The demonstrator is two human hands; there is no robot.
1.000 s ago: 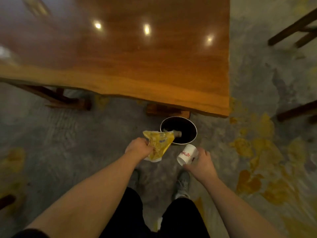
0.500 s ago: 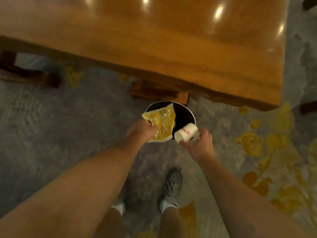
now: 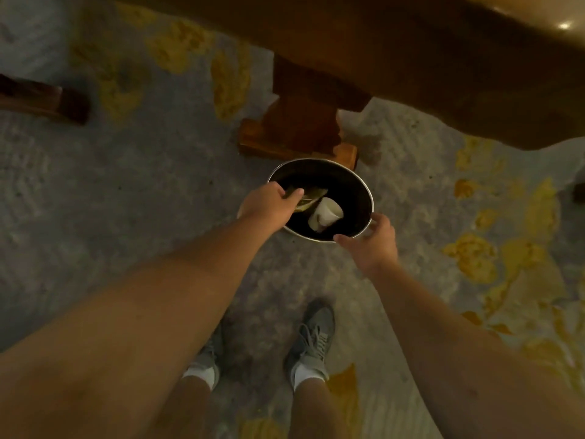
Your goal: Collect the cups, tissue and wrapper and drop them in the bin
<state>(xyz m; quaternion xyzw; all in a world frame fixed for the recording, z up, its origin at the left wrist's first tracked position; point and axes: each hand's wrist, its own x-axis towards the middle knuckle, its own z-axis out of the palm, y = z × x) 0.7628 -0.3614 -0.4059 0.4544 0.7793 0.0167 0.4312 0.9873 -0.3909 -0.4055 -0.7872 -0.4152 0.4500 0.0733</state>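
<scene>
The drop looks all but finished. A white paper cup (image 3: pixel 326 213) lies on its side inside the round metal bin (image 3: pixel 368 198), which stands on the patterned floor (image 3: pixel 126 185) just in front of the wooden counter's (image 3: pixel 443 74) pedestal foot (image 3: pixel 297 134). Beside the cup, toward the bin's left wall, the yellowish wrapper (image 3: pixel 311 196) sits down in the dark interior. I see only that one cup; whether a second cup or the tissue lies beneath it in the shadow, I cannot tell, so I would judge the collecting done and at most a last release left.

The left hand (image 3: pixel 269 205) reaches over the bin's left rim, knuckles up, thumb and fingers curled toward the wrapper's end. Its grip seems to be touching or just letting go of the wrapper; the light is too poor to say which.

The right hand (image 3: pixel 372 240) hangs at the bin's near right rim, palm turned inward, its grip spread wide apart and carrying nothing, the thumb close to the metal edge.

Both forearms stretch forward and down from the person, whose grey trainers (image 3: pixel 313 343) stand just short of the bin.
</scene>
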